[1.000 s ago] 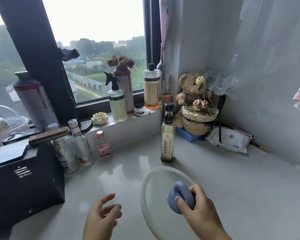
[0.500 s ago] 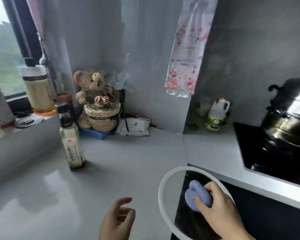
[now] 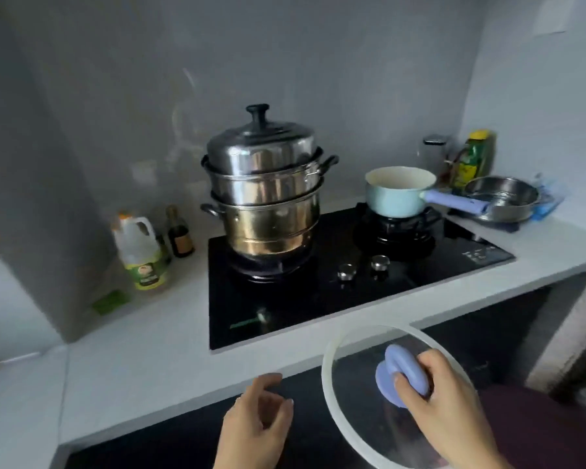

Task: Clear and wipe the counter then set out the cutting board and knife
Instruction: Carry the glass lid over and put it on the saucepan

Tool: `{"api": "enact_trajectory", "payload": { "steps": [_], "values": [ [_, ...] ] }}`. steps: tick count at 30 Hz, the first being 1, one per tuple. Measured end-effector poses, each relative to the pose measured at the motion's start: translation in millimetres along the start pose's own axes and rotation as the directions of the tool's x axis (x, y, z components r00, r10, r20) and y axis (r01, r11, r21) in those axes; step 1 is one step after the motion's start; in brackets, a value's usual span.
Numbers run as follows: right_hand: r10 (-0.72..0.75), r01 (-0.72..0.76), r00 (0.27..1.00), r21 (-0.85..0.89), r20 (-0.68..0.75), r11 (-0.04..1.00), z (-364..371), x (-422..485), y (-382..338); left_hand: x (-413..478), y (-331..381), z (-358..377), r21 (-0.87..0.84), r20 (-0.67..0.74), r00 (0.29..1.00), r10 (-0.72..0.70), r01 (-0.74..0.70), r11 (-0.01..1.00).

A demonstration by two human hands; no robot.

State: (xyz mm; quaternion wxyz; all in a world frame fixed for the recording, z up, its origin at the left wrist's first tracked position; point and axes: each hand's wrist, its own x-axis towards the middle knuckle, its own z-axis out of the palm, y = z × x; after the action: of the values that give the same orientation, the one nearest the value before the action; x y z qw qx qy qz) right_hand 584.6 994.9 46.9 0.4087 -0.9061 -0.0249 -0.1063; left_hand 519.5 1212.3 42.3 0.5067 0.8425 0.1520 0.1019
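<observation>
My right hand point(image 3: 444, 404) grips the lilac knob of a round glass lid point(image 3: 349, 377) with a white rim, held in the air in front of the white counter's front edge point(image 3: 183, 377). My left hand point(image 3: 254, 428) hovers below that edge with fingers loosely curled, holding nothing. A light blue saucepan point(image 3: 391, 198) with a lilac handle stands without a lid on the right burner of the black hob point(image 3: 318, 299). No cutting board or knife is in view.
A stacked steel steamer pot point(image 3: 264, 198) sits on the left burner. An oil jug point(image 3: 141, 252) and a dark bottle point(image 3: 180, 235) stand left of the hob. A steel bowl point(image 3: 501, 198) and a green bottle point(image 3: 474, 160) are at the right.
The view has swung right from the window corner to the hob. My right hand has carried the lid along with it; my left hand has stayed empty beside it.
</observation>
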Motion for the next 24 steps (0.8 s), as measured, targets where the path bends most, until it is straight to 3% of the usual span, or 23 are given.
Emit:
{"api": "enact_trajectory", "payload": {
  "steps": [6, 12, 19, 24],
  "values": [
    [0.084, -0.085, 0.981, 0.003, -0.177, 0.996, -49, 107, 51, 90, 50, 82, 0.016, 0.129, 0.99, 0.05, -0.053, 0.998],
    [-0.036, 0.016, 0.954, -0.071, -0.298, 0.997, -53, 231, 37, 189, 66, 119, -0.003, 0.093, 0.988, 0.121, -0.122, 0.993],
    [-0.14, 0.08, 0.955, -0.231, -0.26, 0.97, -43, 368, 9, 286, 85, 147, -0.057, 0.134, 0.976, 0.173, -0.167, 0.984],
    [-0.157, 0.082, 0.969, -0.352, -0.191, 0.933, -36, 467, 11, 307, 82, 160, -0.015, 0.141, 0.984, 0.105, -0.104, 0.994]
  ]
}}
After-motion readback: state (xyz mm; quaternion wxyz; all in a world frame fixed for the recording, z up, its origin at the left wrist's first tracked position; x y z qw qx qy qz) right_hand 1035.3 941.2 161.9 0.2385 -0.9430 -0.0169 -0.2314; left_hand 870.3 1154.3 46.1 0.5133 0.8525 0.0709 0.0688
